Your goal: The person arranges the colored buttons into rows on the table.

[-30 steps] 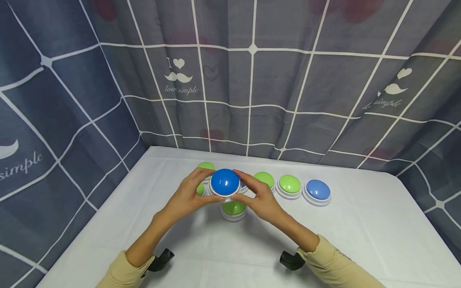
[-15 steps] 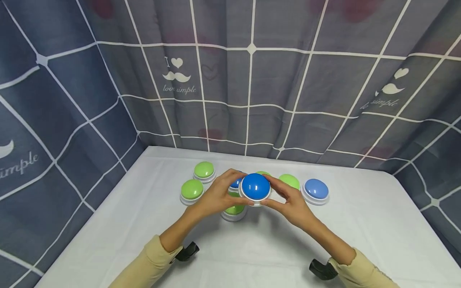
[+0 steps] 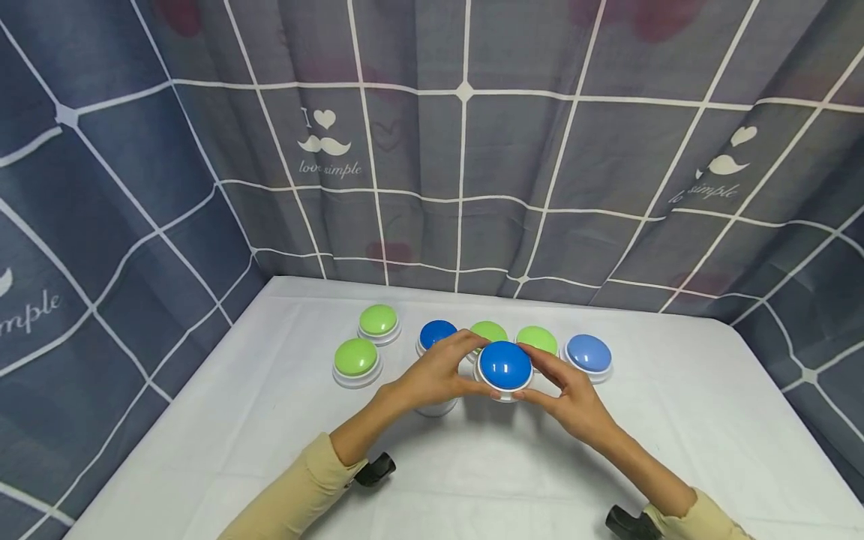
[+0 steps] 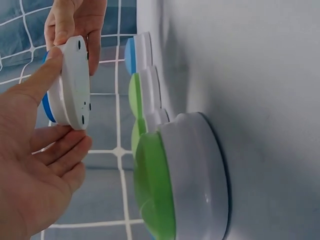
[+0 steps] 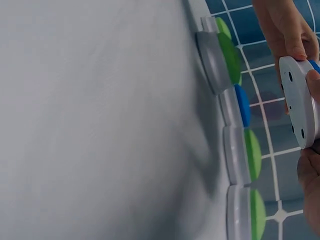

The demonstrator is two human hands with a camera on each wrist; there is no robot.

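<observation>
- Blue button [image 3: 505,365] has been carried rightward; repositioning judged still under way, since it is held above the white table [image 3: 486,480], before the middle green buttons [image 3: 537,337].
- Its rim is pinched by left hand [image 3: 435,375] and right hand [image 3: 574,401].
- Counted: 1 held; on table, 5 green, plus 2 other blue buttons [image 3: 589,352]; 1 green mostly hidden in head view.

“I” [image 3: 306,117], “love simple” [image 3: 330,169] on curtain [image 3: 499,150]
</observation>
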